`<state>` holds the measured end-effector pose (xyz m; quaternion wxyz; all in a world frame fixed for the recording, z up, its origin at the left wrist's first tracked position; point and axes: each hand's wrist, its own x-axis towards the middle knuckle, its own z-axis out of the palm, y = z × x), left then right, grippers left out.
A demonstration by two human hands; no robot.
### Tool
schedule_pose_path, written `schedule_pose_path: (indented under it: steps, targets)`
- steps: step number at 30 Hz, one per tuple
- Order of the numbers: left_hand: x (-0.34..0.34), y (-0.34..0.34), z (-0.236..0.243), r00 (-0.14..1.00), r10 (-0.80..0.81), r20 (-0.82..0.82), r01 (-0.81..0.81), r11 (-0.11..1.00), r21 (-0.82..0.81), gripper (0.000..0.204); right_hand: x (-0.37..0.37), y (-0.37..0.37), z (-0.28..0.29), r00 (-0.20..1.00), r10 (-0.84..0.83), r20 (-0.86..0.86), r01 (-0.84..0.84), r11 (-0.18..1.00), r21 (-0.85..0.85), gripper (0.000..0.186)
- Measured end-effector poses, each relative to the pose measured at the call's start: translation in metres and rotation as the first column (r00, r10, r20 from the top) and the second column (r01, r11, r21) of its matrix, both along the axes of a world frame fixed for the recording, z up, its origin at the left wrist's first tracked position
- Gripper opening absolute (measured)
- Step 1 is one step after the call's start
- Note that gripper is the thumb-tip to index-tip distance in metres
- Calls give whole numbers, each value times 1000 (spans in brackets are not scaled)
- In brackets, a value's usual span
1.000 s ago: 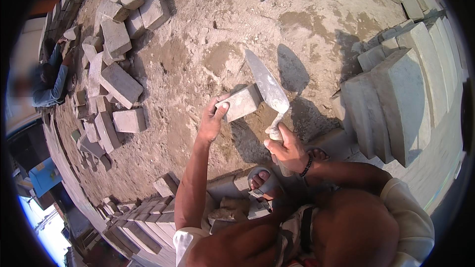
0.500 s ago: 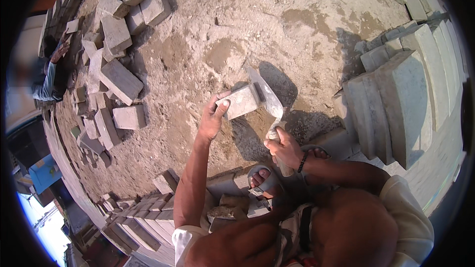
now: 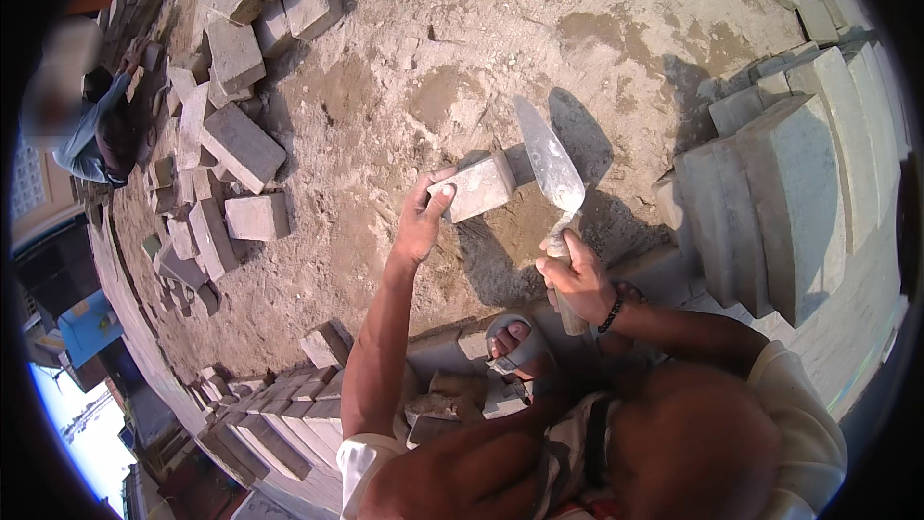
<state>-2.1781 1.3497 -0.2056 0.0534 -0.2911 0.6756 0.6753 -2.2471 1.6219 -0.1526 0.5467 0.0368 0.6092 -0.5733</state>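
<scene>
In my left hand [image 3: 423,217] is a grey paving block [image 3: 478,187], gripped at its left end with the thumb on top and held above the sandy ground. My right hand [image 3: 576,274] is closed round the handle of a trowel [image 3: 549,156]. Its pointed metal blade, smeared pale, is directed away from me. A gap separates the blade from the block's right end. Shadows of the trowel and the block fall on the sand.
Loose blocks [image 3: 241,146] lie heaped at the left, and stacked blocks [image 3: 789,202] stand close on the right. A row of laid blocks [image 3: 279,438] runs along the lower left. Another person [image 3: 101,130] crouches at the far left. My sandalled foot [image 3: 517,345] rests by the near edge.
The trowel has moved right, away from the block's end that it was against, and its blade now shows more broadly. My left hand still holds the block, shifted slightly right.
</scene>
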Motion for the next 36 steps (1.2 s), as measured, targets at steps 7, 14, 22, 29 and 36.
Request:
schedule_pose_path:
  steps: [7, 14, 22, 29, 36]
  targets:
    - [-2, 1, -3, 1000, -2, -19, 1, 1000, -16, 51, 13, -9, -30, 990, 15, 140, -13, 1000, -10, 15]
    - [-1, 4, -3, 999, 50, -16, -49, 996, 72, 52, 23, -6, -10, 991, 114, -71, -120, 989, -92, 18]
    - [22, 8, -2, 985, -115, -126, 80, 965, -249, 108, -16, 20, -17, 951, 109, -291, -89, 993, 79, 27]
    - [-13, 39, 20, 995, 42, -86, -60, 974, -217, 81, -18, 21, -4, 895, 192, -403, -184, 981, 60, 32]
    - [-23, 60, 58, 997, 59, 40, -12, 698, -716, 74, -28, 21, 56, 836, 199, -511, -217, 976, 26, 37]
